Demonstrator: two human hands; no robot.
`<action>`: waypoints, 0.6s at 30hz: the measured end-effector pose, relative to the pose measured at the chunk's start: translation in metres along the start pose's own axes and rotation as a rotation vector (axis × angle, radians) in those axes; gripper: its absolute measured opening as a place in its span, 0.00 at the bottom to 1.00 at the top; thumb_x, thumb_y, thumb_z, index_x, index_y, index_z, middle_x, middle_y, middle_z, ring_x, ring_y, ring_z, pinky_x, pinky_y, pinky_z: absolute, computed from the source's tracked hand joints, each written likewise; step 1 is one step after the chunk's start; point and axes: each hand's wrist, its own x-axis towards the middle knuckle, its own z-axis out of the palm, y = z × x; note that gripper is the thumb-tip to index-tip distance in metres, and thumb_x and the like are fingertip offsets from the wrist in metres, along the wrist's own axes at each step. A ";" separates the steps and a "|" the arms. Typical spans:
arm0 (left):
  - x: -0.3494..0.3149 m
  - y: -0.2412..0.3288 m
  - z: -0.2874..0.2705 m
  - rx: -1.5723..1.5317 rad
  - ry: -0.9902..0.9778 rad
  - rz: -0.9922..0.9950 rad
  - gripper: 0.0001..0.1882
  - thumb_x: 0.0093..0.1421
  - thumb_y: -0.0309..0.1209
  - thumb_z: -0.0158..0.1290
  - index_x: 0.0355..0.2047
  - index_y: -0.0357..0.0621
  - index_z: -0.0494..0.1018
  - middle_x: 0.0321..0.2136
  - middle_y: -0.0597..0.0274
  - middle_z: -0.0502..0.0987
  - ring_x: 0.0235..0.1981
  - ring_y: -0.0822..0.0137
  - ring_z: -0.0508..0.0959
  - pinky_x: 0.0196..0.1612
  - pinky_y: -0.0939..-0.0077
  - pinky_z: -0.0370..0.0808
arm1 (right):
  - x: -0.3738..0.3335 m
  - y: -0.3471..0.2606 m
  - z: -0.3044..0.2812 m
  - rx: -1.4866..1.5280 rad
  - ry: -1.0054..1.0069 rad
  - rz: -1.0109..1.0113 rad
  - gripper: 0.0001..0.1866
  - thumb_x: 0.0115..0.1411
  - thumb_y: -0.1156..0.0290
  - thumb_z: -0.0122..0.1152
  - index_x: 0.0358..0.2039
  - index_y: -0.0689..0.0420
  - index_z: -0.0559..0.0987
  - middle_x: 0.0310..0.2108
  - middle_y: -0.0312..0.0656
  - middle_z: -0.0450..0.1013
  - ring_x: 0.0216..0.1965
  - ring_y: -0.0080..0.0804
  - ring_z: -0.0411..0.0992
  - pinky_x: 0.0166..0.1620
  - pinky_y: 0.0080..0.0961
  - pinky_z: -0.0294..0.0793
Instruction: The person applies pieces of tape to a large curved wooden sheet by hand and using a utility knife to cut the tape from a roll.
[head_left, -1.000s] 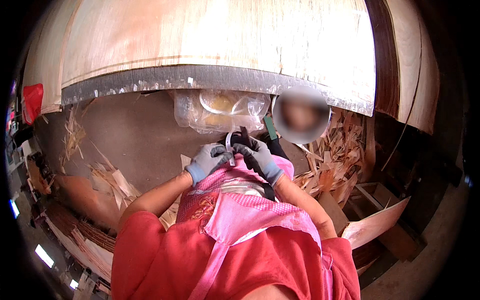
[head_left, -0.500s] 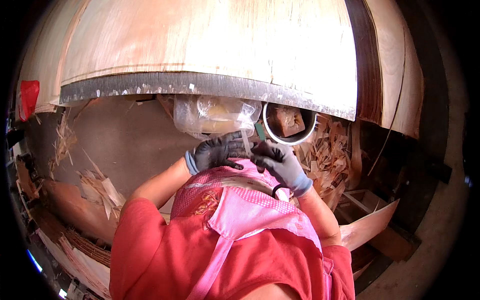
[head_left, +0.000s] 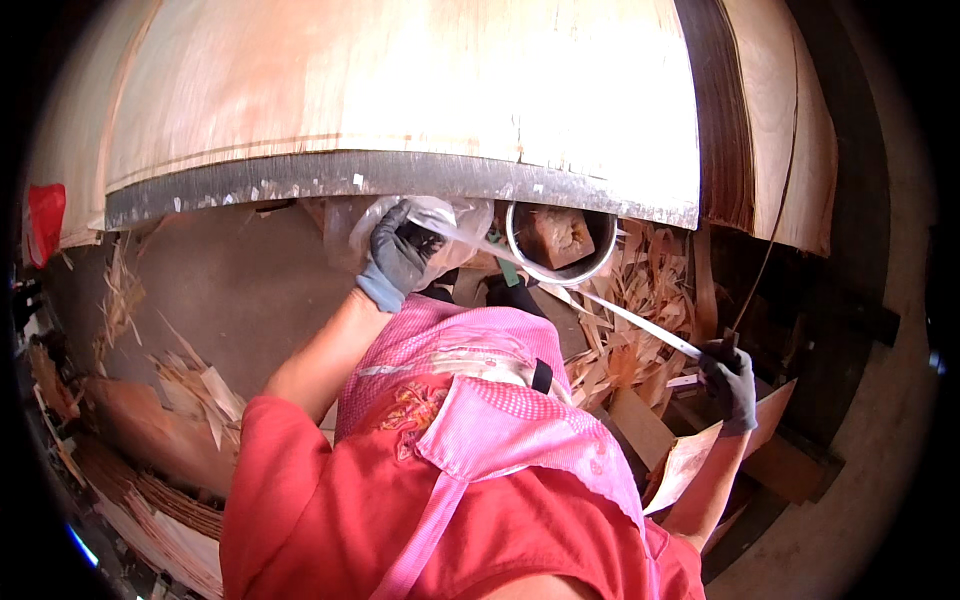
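Note:
My left hand (head_left: 393,258), in a grey glove with dark fingers, is curled at the top of a clear plastic bag (head_left: 345,235) under the board's edge. A long white tape (head_left: 640,322) stretches from its fingers, slanting down to the right. At the far end my right hand (head_left: 730,385), gloved the same way, is closed on the tape. A small pale pink-white object (head_left: 685,381) shows next to the right fingers; I cannot tell if it is held. Below the tape stands a round metal pot (head_left: 513,240) with a brown block (head_left: 558,238) in it.
A stack of pale wood veneer sheets (head_left: 300,90) with a dark front edge spans the far side. Wood scraps (head_left: 650,285) lie under the tape. A broken wooden box (head_left: 690,465) stands by my right forearm. A red bag (head_left: 45,222) hangs at the far left.
My hands were together at my waist and have moved apart. The left went up to the plastic bag; the right swung far out to the right, with the tape now stretched between them.

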 end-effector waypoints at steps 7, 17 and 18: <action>-0.012 -0.013 0.007 0.205 0.170 -0.090 0.20 0.66 0.39 0.49 0.52 0.39 0.72 0.48 0.52 0.78 0.44 0.56 0.81 0.44 0.61 0.83 | 0.080 0.030 0.102 -0.002 0.067 -0.444 0.19 0.60 0.80 0.56 0.53 0.60 0.77 0.44 0.41 0.78 0.41 0.28 0.77 0.44 0.22 0.76; -0.014 -0.008 0.008 0.220 0.075 -0.083 0.18 0.65 0.44 0.51 0.43 0.43 0.75 0.37 0.56 0.81 0.36 0.57 0.82 0.39 0.61 0.82 | 0.112 0.032 0.307 0.180 -0.930 -0.229 0.18 0.69 0.59 0.55 0.49 0.61 0.77 0.28 0.32 0.73 0.26 0.15 0.68 0.29 0.15 0.68; -0.011 -0.006 0.000 0.255 0.079 -0.053 0.19 0.65 0.45 0.51 0.43 0.41 0.75 0.37 0.55 0.81 0.36 0.57 0.82 0.40 0.62 0.82 | 0.105 0.028 0.304 0.132 -0.927 -0.228 0.16 0.69 0.61 0.54 0.46 0.61 0.78 0.27 0.31 0.73 0.27 0.13 0.67 0.29 0.14 0.67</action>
